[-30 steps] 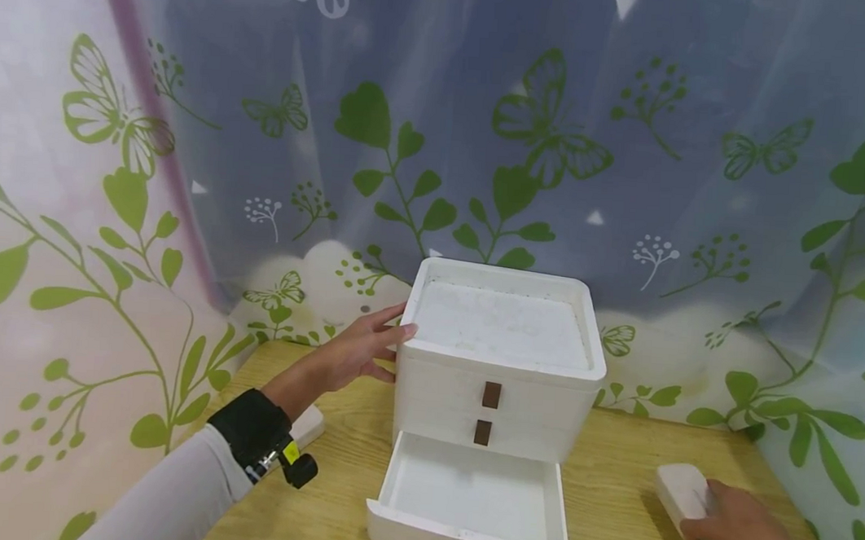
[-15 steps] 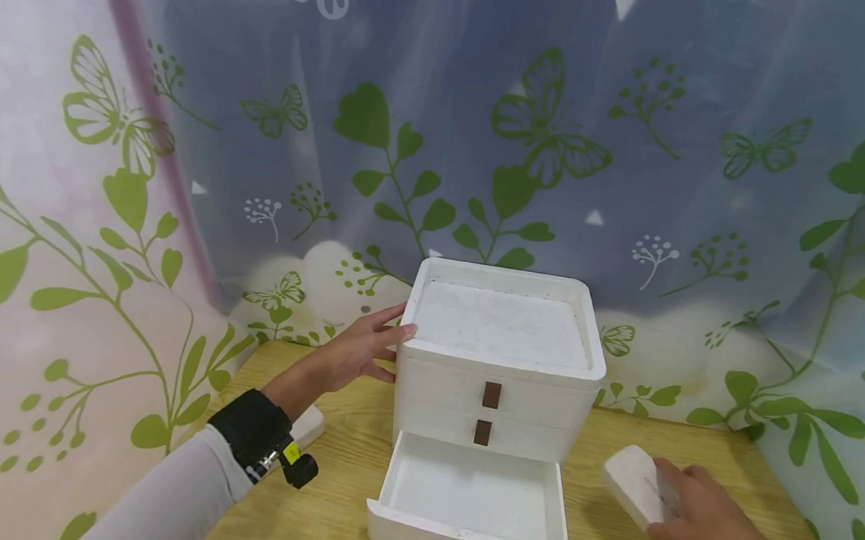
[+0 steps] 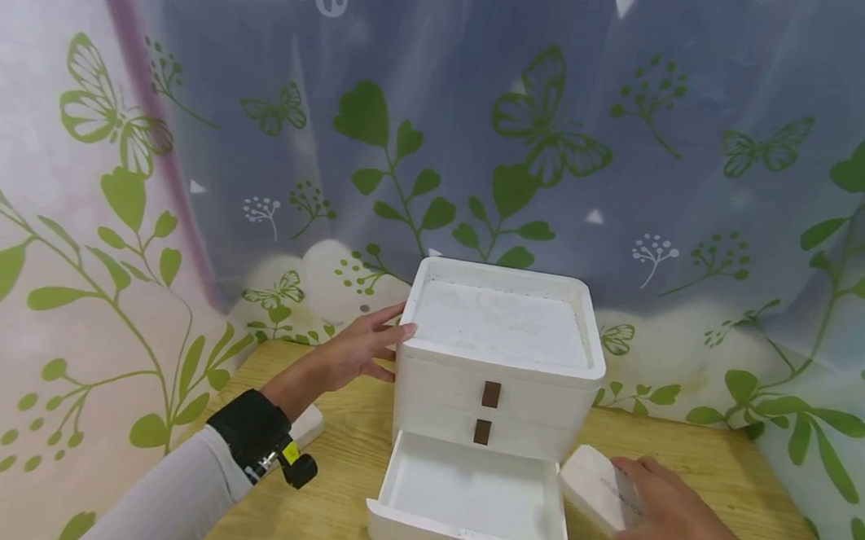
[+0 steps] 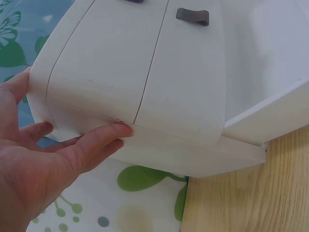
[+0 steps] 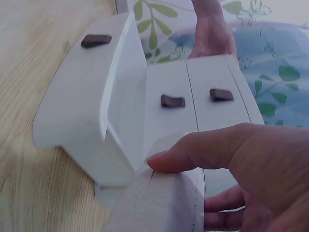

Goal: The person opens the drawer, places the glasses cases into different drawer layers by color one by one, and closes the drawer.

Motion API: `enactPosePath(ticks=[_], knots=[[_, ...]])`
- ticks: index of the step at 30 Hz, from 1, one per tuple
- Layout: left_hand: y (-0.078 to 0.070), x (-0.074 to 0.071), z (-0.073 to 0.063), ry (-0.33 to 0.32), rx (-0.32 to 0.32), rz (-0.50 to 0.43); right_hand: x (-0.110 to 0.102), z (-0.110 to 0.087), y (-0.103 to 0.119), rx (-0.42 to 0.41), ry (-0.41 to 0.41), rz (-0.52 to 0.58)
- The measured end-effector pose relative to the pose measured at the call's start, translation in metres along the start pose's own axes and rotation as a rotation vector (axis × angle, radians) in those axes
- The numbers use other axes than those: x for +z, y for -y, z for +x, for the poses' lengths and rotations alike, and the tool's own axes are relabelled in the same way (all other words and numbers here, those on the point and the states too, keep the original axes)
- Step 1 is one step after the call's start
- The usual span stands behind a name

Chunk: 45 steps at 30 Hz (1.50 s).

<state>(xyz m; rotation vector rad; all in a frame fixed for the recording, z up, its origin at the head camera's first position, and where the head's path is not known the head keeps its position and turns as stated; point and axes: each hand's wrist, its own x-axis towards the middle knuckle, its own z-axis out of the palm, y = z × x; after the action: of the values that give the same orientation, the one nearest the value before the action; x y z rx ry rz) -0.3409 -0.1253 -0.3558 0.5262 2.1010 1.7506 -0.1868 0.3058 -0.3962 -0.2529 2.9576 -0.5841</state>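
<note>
A white small drawer unit (image 3: pixel 436 397) with brown pull tabs stands on the wooden table. Its bottom drawer (image 3: pixel 474 492) is pulled out, and nothing lies inside. My left hand (image 3: pixel 358 349) rests against the unit's left side, thumb at the top rim, fingers spread along the wall; the left wrist view shows these fingers (image 4: pixel 104 137) touching the side. In my right hand (image 3: pixel 673 511) I grip a long white box (image 3: pixel 597 487) with faint printing, its far end beside the drawer's right edge. The right wrist view shows my thumb across the box (image 5: pixel 161 203).
Another white block-like object (image 3: pixel 310 425) lies on the table at left, partly hidden behind my left wrist. Wood-grain tabletop (image 3: pixel 694 455) extends on both sides of the unit. A printed curtain (image 3: pixel 439 140) with leaves and butterflies hangs close behind.
My right hand has carried the white box leftward from the table's right side to beside the open drawer. The left hand and the drawer unit have stayed in place.
</note>
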Motion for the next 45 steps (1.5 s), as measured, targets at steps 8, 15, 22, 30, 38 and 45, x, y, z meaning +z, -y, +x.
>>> enactPosePath(ticks=[8,15,22,30,38,45], knots=[[0.002,0.001,0.0,-0.004,-0.004,-0.014,0.006,0.012,0.03,-0.05,0.018,-0.025],[0.0,0.0,-0.001,-0.011,0.004,-0.019,0.008,0.026,0.059,-0.15,0.049,-0.048],[0.0,0.0,-0.002,-0.007,0.01,-0.007,0.019,0.04,0.079,-0.242,0.061,-0.055],[-0.001,-0.001,-0.001,-0.006,0.012,-0.002,0.018,0.052,0.083,-0.362,0.143,-0.067],[-0.002,-0.001,0.001,-0.002,0.011,0.005,0.026,0.061,0.094,-0.439,0.216,-0.105],[-0.001,-0.001,0.0,0.007,0.01,0.0,0.036,0.074,0.11,-0.461,0.205,-0.166]])
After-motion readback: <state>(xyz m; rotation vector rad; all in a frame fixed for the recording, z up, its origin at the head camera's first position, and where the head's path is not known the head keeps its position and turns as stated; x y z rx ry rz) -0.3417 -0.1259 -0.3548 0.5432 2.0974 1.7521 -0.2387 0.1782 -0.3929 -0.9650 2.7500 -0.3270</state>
